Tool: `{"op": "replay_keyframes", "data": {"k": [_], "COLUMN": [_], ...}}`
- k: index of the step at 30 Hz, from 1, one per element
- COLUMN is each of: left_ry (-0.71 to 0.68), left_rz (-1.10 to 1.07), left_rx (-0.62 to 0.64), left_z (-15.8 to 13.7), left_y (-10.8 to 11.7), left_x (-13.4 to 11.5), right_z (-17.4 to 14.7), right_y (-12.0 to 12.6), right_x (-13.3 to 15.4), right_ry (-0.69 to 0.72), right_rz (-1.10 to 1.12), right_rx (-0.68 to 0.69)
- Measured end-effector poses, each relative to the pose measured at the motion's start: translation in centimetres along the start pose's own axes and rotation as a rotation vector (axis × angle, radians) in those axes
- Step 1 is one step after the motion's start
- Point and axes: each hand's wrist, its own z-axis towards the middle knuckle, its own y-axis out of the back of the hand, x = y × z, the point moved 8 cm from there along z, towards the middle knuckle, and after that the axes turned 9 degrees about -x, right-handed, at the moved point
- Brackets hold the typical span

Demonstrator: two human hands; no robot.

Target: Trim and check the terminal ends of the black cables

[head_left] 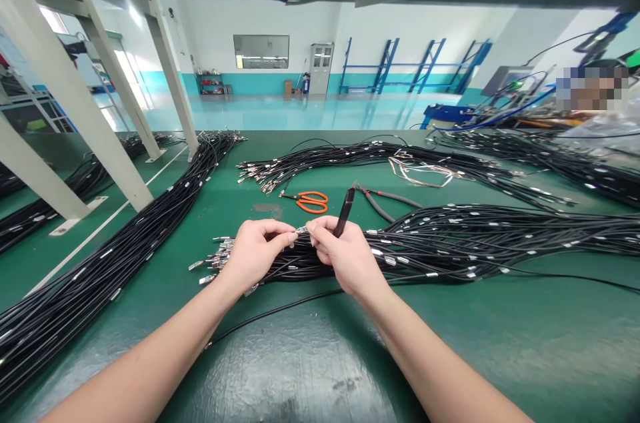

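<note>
As the left hand nears the right hand, a terminal sits between

Left thumb and forefinger are together at one end, right thumb and forefinger at the other, the right also gripping a black tool. Cables lie beneath.

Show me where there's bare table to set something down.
Free: green table between the forearms, nearer than the loose cable; right of them, nearer than the long bundle; and between the left bundle and orange-handled tool. Crowded: under the left hand and right hand, where the long bundle lies.
</note>
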Motion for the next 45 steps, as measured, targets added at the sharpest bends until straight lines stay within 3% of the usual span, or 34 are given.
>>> {"op": "replay_keyframes", "data": {"k": [8, 14, 16, 19, 21, 24, 27, 30, 33, 36, 38, 40, 42, 45], "left_ry": [-0.01, -0.054, -0.101, -0.141, -0.1, -0.014, 0.032, 0.042, 0.058, 0.069, 0.151, 0.225, 0.28, 0.241], "left_rz": [-0.006, 0.024, 0.055, 0.183, 0.273, 0.419, 0.51, 0.503, 0.432, 0.297, 0.054, -0.105, -0.255, -0.472], "left_rx": [-0.041, -0.002, -0.052, -0.27, -0.379, -0.458, -0.504, -0.489, -0.433, -0.402, -0.386, -0.332, -0.205, -0.137], "left_z": [0.0, 0.1, 0.9, 2.9, 4.2, 5.1, 4.5, 2.7, -0.1, -3.1, -4.6, -5.4, -5.4, -4.4], "left_y": [0.0, 0.2, 1.4, 5.1, 7.9, 11.7, 14.6, 16.1, 16.7, 16.6, 15.5, 13.1, 9.3, 4.8], "left_x": [0.2, -0.6, -0.8, 0.2, 2.0, 4.4, 4.5, 3.0, 1.8, 1.5, 2.3, 2.7, 2.4, 0.3], "right_z": [0.2, 0.1, 0.0, -0.4, -1.0, -2.9, -5.6, -7.3, -7.7, -6.6, -5.2, -3.9, -3.2, -2.9], "right_y": [0.3, 0.2, 0.3, 0.5, -0.5, -3.5, -6.3, -7.7, -8.1, -7.5, -6.2, -4.8, -3.8, -3.2], "right_x": [0.2, 0.3, 1.0, 2.6, 3.3, 2.3, -0.1, -2.3, -3.0, -1.3, 0.5, 1.7, 2.2, 2.3], "right_ry": [0.1, 0.134, 0.16, 0.237, 0.293, 0.338, 0.445, 0.531, 0.505, 0.475, 0.419, 0.337, 0.266, 0.231], "right_rz": [-0.127, -0.147, -0.151, -0.283, -0.43, -0.615, -0.822, -1.012, -1.066, -0.95, -0.816, -0.693, -0.601, -0.535], "right_rx": [-0.01, -0.009, -0.023, -0.037, 0.064, 0.398, 0.661, 0.73, 0.738, 0.63, 0.481, 0.351, 0.282, 0.24]}}
